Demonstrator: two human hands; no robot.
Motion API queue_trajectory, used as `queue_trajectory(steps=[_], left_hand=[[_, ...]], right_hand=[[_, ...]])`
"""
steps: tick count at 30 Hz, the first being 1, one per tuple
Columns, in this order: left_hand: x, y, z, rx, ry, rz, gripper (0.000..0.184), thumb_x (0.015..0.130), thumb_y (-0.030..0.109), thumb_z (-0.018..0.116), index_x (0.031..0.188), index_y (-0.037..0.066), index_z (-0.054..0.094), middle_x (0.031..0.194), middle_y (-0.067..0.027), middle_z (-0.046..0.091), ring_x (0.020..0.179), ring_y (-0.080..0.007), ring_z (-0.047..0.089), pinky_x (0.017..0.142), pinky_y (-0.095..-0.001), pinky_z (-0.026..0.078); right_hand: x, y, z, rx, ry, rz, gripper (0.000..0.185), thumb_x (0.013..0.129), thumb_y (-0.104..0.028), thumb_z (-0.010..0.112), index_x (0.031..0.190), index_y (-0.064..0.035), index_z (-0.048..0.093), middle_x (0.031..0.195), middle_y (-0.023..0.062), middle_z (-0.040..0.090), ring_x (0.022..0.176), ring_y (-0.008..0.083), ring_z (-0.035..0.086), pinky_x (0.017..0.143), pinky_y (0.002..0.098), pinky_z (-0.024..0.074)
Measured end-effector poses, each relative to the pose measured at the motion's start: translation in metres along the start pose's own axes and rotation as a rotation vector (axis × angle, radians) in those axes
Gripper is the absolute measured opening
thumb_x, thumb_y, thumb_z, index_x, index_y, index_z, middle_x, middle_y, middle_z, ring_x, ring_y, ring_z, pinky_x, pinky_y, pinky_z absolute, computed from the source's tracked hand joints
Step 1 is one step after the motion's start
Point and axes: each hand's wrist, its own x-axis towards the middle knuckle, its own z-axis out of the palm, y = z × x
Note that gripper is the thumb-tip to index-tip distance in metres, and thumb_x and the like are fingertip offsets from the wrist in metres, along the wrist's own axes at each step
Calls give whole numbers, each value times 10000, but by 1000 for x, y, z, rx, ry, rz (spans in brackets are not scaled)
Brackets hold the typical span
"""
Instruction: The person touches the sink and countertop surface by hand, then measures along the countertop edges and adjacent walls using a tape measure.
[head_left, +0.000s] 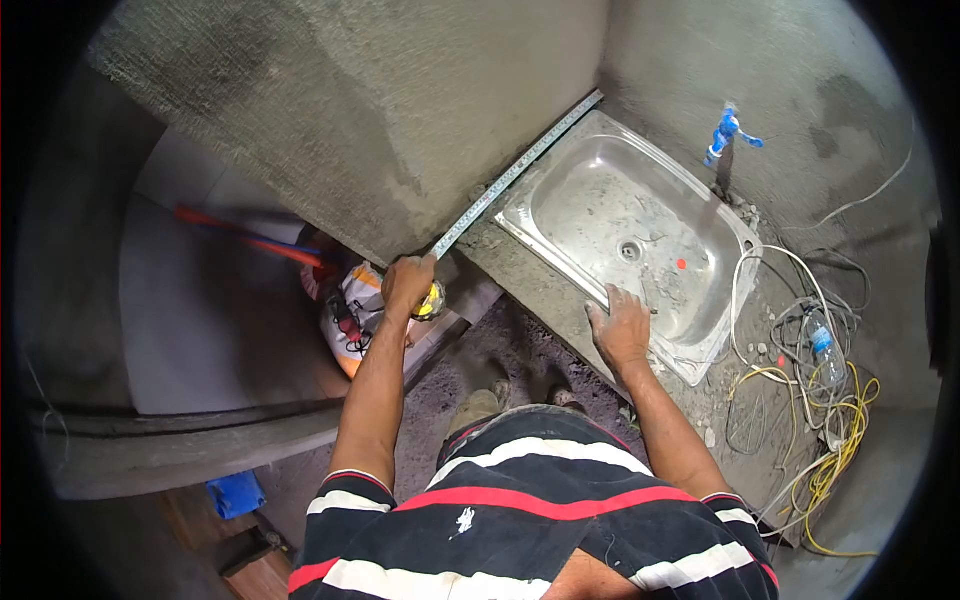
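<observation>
My left hand [408, 285] is closed round a tape measure [431, 301] with a yellow case. Its pale blade [515, 174] runs out along the base of the wall, past the sink's far edge, up to the corner. On the near rim of a dusty steel sink [590, 205] rests my right hand [622, 328], fingers spread and holding nothing that I can see. The sink lies on a rough concrete counter [535, 275], with debris and a small red spot inside its basin. My left fingertips are partly hidden behind the hand.
A blue tap [728, 135] sticks out of the right wall. Tangled white and yellow cables [850, 430] and a plastic bottle [822, 345] lie right of the sink. A white sack [360, 300] and a red-handled tool [255, 238] are at left. A blue object [236, 495] lies lower left.
</observation>
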Motion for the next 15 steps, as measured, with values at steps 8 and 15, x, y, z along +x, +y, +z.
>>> queue_trajectory(steps=[8,15], left_hand=[[-6,7,-6,30,30,-7,603,1018,551,507,1089,29,803,1150,-275,755,1122,-504,700,961,-564,532],[-5,5,-4,37,48,24,606,1025,554,505,1074,29,804,1140,-270,758,1111,-499,705,949,-565,534]], right_hand=[[0,-2,-3,13,-11,11,650,1031,-519,627,1478,-47,624,1327,169,686,1240,355,592,1108,531,414],[-1,0,0,-9,8,3,641,1028,-515,634,1464,-44,635,1311,168,690,1227,355,594,1092,523,422]])
